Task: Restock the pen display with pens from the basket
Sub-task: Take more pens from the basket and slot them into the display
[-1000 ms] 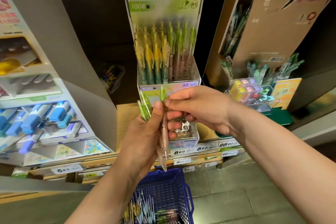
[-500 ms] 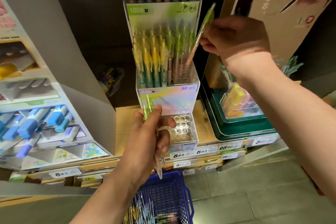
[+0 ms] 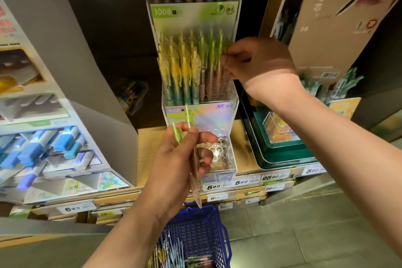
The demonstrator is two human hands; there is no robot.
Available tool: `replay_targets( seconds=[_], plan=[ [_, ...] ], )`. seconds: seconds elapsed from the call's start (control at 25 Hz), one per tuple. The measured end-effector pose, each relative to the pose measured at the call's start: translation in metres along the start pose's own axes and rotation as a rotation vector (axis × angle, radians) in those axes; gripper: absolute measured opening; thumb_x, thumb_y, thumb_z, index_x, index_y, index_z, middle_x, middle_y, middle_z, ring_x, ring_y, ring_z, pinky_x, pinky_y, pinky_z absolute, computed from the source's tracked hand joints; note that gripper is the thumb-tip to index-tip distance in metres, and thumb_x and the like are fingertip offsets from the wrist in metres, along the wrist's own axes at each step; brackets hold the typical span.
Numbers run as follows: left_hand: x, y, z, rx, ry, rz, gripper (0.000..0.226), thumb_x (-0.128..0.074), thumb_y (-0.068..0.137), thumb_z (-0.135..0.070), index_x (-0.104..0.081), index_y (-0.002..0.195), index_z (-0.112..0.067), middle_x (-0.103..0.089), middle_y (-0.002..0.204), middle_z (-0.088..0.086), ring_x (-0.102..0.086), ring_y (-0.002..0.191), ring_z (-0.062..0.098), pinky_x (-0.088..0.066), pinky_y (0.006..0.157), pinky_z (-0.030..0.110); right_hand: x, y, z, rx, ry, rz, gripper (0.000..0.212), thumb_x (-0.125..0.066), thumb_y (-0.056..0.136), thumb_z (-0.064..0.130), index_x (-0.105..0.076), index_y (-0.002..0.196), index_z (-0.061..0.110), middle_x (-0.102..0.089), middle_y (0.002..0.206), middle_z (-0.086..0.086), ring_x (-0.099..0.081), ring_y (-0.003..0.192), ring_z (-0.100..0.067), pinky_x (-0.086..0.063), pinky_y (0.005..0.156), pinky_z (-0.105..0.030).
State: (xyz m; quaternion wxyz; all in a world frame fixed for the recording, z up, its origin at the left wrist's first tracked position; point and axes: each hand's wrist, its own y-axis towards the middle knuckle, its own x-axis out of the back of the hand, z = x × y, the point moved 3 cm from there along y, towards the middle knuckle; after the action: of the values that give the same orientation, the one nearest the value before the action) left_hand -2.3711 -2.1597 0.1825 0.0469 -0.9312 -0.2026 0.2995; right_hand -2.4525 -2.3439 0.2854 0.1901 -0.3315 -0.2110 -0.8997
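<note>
Pinching green pen, right hand now lower, at display; left hand grips pens

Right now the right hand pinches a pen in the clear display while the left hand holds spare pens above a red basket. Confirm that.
Wrong on one point: the basket is blue, not red, as the head view shows. The right hand does pinch a pen in the clear display, and the left hand holds spare pens above the basket.
</note>
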Motion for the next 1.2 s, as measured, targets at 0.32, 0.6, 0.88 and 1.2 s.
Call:
replay_targets(
  seconds=[0.32,0.6,0.88,1.2],
  plan=[
    [-0.011,0.001,-0.005,-0.108,0.163,0.008,0.015,-0.043,0.107,-0.038,-0.05,0.108,-0.024,-0.06,0.083,0.005,-0.036,0.051,0.013,-0.032,0.049,0.027,-0.006,-0.015,-0.002,0.01,-0.246,0.059,0.022,-0.059,0.097,0.028,-0.078,0.102,0.018,-0.077,0.097,-0.003,-0.069,0.093,-0.023,-0.051,0.085,-0.03],
    [-0.02,0.007,-0.009,-0.084,0.176,-0.023,0.023,-0.041,0.109,-0.026,-0.052,0.112,-0.005,-0.056,0.077,0.007,-0.038,0.052,0.014,-0.027,0.05,0.03,-0.023,-0.083,-0.004,-0.196,0.321,0.258,0.021,-0.072,0.081,0.049,-0.075,0.081,0.028,-0.073,0.067,0.012,-0.064,0.064,0.002,-0.053,0.069,-0.017],
    [-0.025,0.008,-0.005,-0.045,0.119,0.031,0.033,-0.039,0.111,-0.031,-0.066,0.108,-0.013,-0.071,0.085,0.013,-0.059,0.062,0.02,-0.051,0.055,0.03,-0.015,-0.075,-0.002,-0.306,0.661,0.178,0.008,-0.077,0.087,0.017,-0.075,0.08,0.014,-0.069,0.066,-0.002,-0.061,0.062,-0.017,-0.059,0.065,-0.037],
    [-0.015,0.006,-0.003,0.05,0.176,-0.014,0.029,-0.04,0.108,-0.039,-0.041,0.097,-0.013,-0.048,0.065,-0.003,-0.024,0.049,0.012,-0.026,0.041,0.023,0.041,-0.007,-0.003,-0.121,0.719,-0.232,0.016,-0.075,0.087,0.004,-0.073,0.083,0.02,-0.076,0.069,0.002,-0.075,0.072,-0.016,-0.061,0.073,-0.026]
  ],
)
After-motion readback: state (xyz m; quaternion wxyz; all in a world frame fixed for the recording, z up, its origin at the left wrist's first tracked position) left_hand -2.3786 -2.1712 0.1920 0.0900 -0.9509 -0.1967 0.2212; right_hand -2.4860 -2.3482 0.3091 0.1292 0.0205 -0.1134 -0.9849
